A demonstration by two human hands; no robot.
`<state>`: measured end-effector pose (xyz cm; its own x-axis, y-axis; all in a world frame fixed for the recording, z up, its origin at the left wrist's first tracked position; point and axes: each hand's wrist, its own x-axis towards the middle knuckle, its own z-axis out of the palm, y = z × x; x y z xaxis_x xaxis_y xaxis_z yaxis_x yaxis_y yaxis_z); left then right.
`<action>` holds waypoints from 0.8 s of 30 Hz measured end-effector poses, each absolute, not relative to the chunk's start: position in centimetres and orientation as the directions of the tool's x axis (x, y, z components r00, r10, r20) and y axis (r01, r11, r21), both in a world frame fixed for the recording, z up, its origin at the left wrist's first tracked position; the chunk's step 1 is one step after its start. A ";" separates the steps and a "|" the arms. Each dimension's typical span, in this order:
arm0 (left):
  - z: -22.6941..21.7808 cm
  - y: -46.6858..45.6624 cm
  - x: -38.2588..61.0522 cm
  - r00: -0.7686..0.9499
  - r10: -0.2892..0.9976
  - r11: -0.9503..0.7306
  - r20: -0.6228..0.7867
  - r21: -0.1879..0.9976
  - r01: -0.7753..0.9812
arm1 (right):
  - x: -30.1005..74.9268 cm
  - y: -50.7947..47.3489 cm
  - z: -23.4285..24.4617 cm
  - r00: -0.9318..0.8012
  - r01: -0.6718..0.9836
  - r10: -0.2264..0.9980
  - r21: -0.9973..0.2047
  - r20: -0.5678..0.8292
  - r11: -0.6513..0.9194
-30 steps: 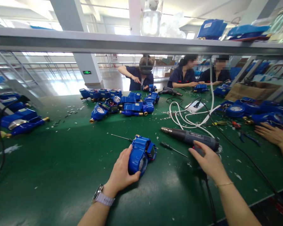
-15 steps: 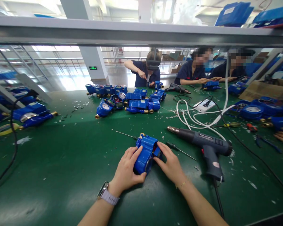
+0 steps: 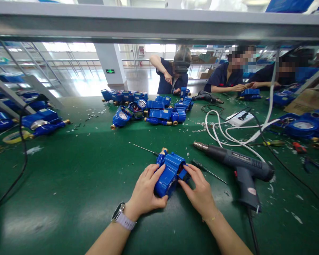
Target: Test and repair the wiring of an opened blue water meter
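Note:
A blue water meter (image 3: pixel 168 175) with a brass pipe end lies tilted on the green bench, its side opening turned to the right. My left hand (image 3: pixel 146 187) wraps round its left side, thumb at the near end and fingers over the top. At the opening, the fingers and thumb of my right hand (image 3: pixel 199 186) grip a small blue part (image 3: pixel 184 174) of the meter, where reddish wires show. One screwdriver (image 3: pixel 207 171) lies just right of the meter; a second thin metal shaft (image 3: pixel 145 148) points out behind it, its other end hidden.
A heat gun (image 3: pixel 239 168) with its cord lies to the right, near white cable loops (image 3: pixel 218 136) and a power strip (image 3: pixel 239 118). Several blue meters (image 3: pixel 159 115) stand farther back. A metal shelf beam (image 3: pixel 159 24) crosses above. Co-workers (image 3: pixel 172 76) sit opposite. Tape (image 3: pixel 16 137) lies left.
The camera view has shifted, so the bench things appear farther right. Both hands stay on the meter, which seems slightly turned, with more of its brass end showing.

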<state>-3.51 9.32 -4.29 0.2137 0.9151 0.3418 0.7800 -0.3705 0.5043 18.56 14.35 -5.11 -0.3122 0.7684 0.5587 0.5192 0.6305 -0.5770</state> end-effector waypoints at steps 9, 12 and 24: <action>-4.1 9.6 -3.6 0.254 0.912 -0.396 0.321 0.533 0.748 | 19.7 15.3 -4.6 -0.347 0.467 0.804 -0.655 0.483 0.595; -4.0 9.7 -3.7 0.266 0.911 -0.402 0.314 0.546 0.735 | 20.1 15.6 -4.5 -0.363 0.440 0.814 -0.687 0.453 0.578; -1.9 9.6 -2.9 0.230 0.956 -0.292 0.182 0.539 0.790 | 19.7 15.0 -5.2 -0.350 0.464 0.807 -0.661 0.475 0.590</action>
